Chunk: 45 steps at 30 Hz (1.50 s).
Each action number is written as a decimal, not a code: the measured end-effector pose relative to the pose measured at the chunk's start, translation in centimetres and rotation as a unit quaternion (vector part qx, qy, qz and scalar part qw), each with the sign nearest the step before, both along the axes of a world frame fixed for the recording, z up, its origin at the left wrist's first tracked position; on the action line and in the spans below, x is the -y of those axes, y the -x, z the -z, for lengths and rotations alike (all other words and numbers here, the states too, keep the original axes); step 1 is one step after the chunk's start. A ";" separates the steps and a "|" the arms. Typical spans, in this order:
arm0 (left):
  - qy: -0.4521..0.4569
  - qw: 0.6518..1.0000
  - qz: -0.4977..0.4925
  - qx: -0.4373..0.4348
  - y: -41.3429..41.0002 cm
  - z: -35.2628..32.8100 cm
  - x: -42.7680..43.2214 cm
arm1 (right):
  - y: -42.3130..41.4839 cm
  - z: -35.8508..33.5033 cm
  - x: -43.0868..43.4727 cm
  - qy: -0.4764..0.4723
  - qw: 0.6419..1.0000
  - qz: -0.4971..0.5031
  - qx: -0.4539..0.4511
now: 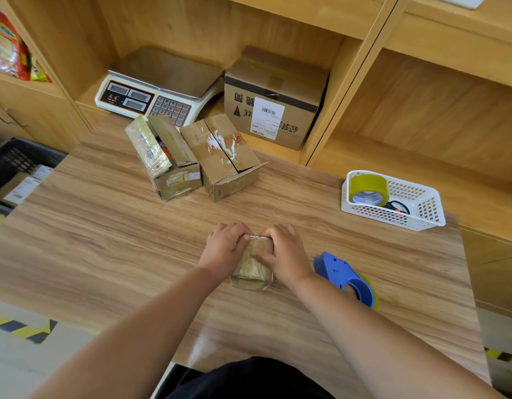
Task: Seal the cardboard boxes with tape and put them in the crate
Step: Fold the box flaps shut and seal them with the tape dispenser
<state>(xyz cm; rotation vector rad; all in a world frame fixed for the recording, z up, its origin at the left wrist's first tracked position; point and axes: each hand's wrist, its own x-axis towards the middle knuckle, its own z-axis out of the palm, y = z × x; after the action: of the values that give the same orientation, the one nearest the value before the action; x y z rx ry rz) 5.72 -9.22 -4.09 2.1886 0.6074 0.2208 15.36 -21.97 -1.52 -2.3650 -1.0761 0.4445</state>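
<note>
A small cardboard box [252,272] wrapped in clear tape sits on the wooden table [105,226] in front of me. My left hand [226,246] grips its left side, fingers curled over the far edge. My right hand [283,251] holds the right side, thumb pressing on the taped top. A blue tape dispenser [345,279] lies on the table just right of my right wrist. Two more cardboard boxes stand farther back: one with raised open flaps [171,165] and one with flaps closed [226,159]. A dark crate [10,159] with parcels inside stands at the left, below table level.
A white basket [421,208] holding a yellow tape roll [368,188] and scissors sits at the table's right. On the shelf behind stand a weighing scale [159,90] and a large labelled carton [275,102]. Snack packets [7,44] fill the upper-left shelf.
</note>
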 end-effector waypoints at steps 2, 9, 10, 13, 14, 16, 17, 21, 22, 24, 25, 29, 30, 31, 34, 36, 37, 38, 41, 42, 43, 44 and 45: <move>0.003 1.000 0.000 0.001 -0.1 0.1 0.0 | 0.2 -0.3 0.7 0.058 0.997 -0.049 0.000; 0.030 0.999 -0.021 0.011 -0.2 0.0 0.4 | 0.3 -0.5 -0.2 0.082 0.997 -0.008 -0.005; 0.031 0.999 -0.020 0.009 -0.2 0.0 0.4 | 0.3 -0.5 -0.4 0.074 0.997 0.006 -0.004; 0.026 0.999 -0.017 0.006 -0.2 -0.1 0.5 | 0.1 -0.2 -1.2 0.055 0.997 0.051 -0.009; 0.020 1.000 -0.014 0.004 -0.1 -0.2 0.6 | 0.0 -0.2 -1.5 0.053 0.997 0.054 -0.007; 0.007 1.000 -0.007 -0.002 -0.1 -0.2 0.5 | -0.1 -0.1 -1.9 0.045 0.997 0.058 -0.013; 0.003 1.000 -0.004 -0.004 0.0 -0.2 0.5 | -0.2 0.0 -1.9 0.037 0.997 0.065 -0.026; 0.005 1.000 -0.003 -0.013 0.0 -0.3 0.4 | -0.5 0.5 -2.0 -0.009 0.992 0.109 -0.070; 0.007 1.000 -0.003 -0.012 0.1 -0.4 0.4 | -0.7 0.5 -1.9 -0.021 0.989 0.119 -0.080; 0.014 1.000 -0.007 -0.011 0.2 -0.6 0.4 | -0.8 0.5 -1.4 -0.026 0.990 0.112 -0.077; 0.019 1.000 -0.012 -0.012 0.2 -0.7 0.4 | -0.7 0.4 -1.0 -0.021 0.993 0.093 -0.066; 0.016 0.999 -0.034 -0.009 0.1 -1.1 0.6 | -0.2 0.0 1.1 0.044 0.999 0.016 -0.011; 0.013 0.999 -0.035 -0.009 0.1 -1.1 0.6 | 0.0 -0.2 1.7 0.062 0.998 -0.001 -0.011; 0.012 0.999 -0.034 -0.012 0.0 -1.1 0.7 | 0.1 -0.5 2.1 0.075 0.997 -0.016 -0.015; 0.007 0.999 -0.026 -0.019 0.0 -0.8 0.7 | 0.6 -1.0 2.6 0.108 0.993 -0.044 -0.027; -0.002 1.000 -0.027 -0.013 0.2 -0.7 0.7 | 0.8 -1.1 2.5 0.127 0.990 -0.047 -0.040; -0.007 0.999 -0.031 -0.014 0.2 -0.8 0.8 | 0.9 -1.2 2.5 0.132 0.989 -0.042 -0.046; -0.012 0.999 -0.037 -0.020 0.2 -0.9 0.9 | 0.9 -1.2 2.5 0.128 0.990 -0.030 -0.052; -0.008 0.995 -0.058 -0.085 0.3 -1.3 1.1 | 1.3 -1.1 2.5 0.056 0.994 0.052 -0.080; -0.005 0.993 -0.062 -0.104 0.3 -1.5 1.2 | 1.5 -1.2 2.5 0.034 0.992 0.078 -0.096; -0.002 0.992 -0.067 -0.111 0.4 -1.7 1.3 | 1.8 -1.3 2.4 0.019 0.989 0.094 -0.115; -0.002 0.992 -0.075 -0.105 0.5 -2.1 1.4 | 2.0 -1.5 2.3 0.006 0.986 0.104 -0.127; -0.002 0.992 -0.087 -0.089 0.7 -2.4 1.6 | 2.2 -1.7 2.3 -0.012 0.985 0.112 -0.128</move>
<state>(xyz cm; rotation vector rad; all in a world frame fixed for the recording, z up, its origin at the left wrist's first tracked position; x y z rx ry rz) 5.01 -10.78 -1.67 2.1738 0.9004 0.1178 13.16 -24.28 0.14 -2.2970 -0.6874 0.6272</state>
